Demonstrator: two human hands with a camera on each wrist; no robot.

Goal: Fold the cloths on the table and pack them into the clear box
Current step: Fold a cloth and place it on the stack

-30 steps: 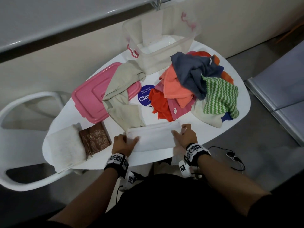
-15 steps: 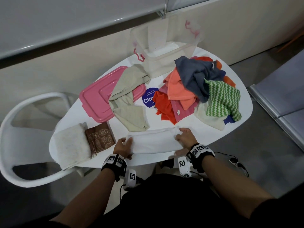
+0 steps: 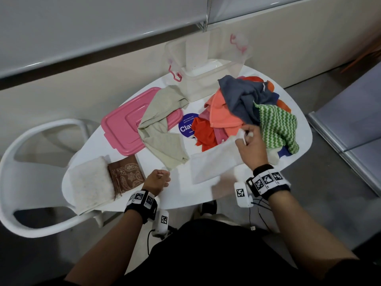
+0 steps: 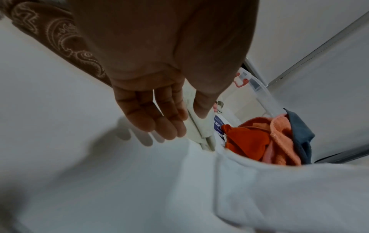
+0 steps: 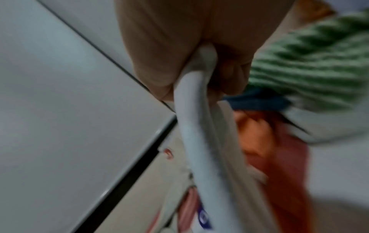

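White cloth, folded into a long band, is pinched at its far end between the thumb and curled fingers of your right hand; the right wrist view shows the fold passing through that grip. Your hand holds this end raised beside the cloth pile, while the near end of the band lies on the table. Your left hand hovers low over the table near its front edge, apart from the white cloth; in the left wrist view its fingers are loosely extended and hold nothing.

Outward from the hands: a beige cloth lies unfolded, draped partly over the pink lid. A brown patterned cloth and a cream fluffy cloth lie folded side by side at the table's left end. The pile holds orange, coral, grey-blue and green zigzag cloths. The clear box stands at the far edge of the table, just beyond the pile. A white chair stands to your left.
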